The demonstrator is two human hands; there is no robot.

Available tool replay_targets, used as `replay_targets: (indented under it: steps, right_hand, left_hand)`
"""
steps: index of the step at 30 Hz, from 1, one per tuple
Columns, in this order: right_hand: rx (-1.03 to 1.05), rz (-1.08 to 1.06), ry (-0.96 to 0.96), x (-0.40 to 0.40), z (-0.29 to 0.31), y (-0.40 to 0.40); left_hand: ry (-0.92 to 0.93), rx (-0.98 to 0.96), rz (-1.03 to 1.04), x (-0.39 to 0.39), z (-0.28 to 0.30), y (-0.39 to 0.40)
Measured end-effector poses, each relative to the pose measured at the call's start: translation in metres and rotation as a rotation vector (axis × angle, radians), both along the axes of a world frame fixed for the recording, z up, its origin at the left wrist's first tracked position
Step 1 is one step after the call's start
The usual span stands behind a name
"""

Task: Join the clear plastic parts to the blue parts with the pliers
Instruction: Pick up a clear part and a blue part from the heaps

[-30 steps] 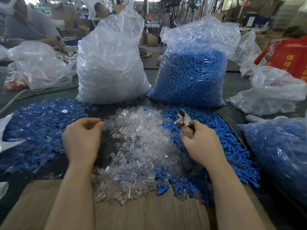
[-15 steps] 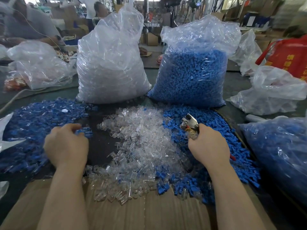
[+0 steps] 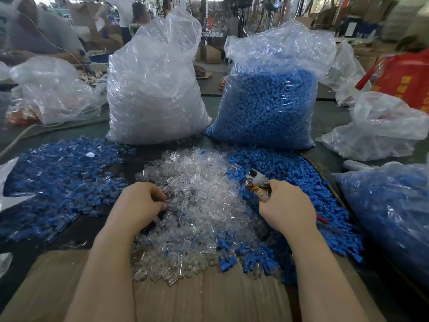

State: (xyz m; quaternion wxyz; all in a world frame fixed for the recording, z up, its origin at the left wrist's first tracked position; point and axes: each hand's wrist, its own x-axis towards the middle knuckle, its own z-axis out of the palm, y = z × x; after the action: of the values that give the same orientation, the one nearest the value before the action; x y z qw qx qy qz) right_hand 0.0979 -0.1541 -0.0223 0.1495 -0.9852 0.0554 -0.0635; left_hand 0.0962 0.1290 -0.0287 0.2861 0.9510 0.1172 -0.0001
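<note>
The left hand (image 3: 137, 205) curls its fingertips into the near edge of the clear plastic parts (image 3: 199, 196), pinching one. The right hand (image 3: 286, 206) grips the pliers (image 3: 256, 183), whose head juts up over the blue parts (image 3: 299, 182) just beside.

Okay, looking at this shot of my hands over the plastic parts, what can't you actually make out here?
Head view, the only one:
- Left hand: its curled fingers hide whether the grip holds a clear part from the clear pile.
- Pliers: the right hand covers the handles; whether a part sits in the jaws is too small to tell.
- Clear bag: its label is too small to read.
- Red bag: cut off by the right edge.
</note>
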Motion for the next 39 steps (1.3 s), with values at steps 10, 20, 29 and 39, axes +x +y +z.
replay_targets:
  steps: [10,20,29,39]
  right_hand:
    - [-0.021,-0.024,0.064,0.000,-0.004,0.003]
    - [-0.055,-0.052,0.090,-0.002,-0.002,0.008]
    - [-0.020,-0.098,0.083,-0.003,0.000,0.013]
    - [0.205,-0.085,-0.128,0.003,0.005,0.012]
  left_hand:
    - [0.008,-0.037,-0.019,-0.002,0.002,-0.003]
    - [-0.122,-0.264,0.062,-0.005,0.009,-0.008]
    - [-0.215,-0.544,-0.093,-0.010,0.030,-0.045]
    - [-0.235,-1.050,-0.071,-0.010,0.037,-0.084]
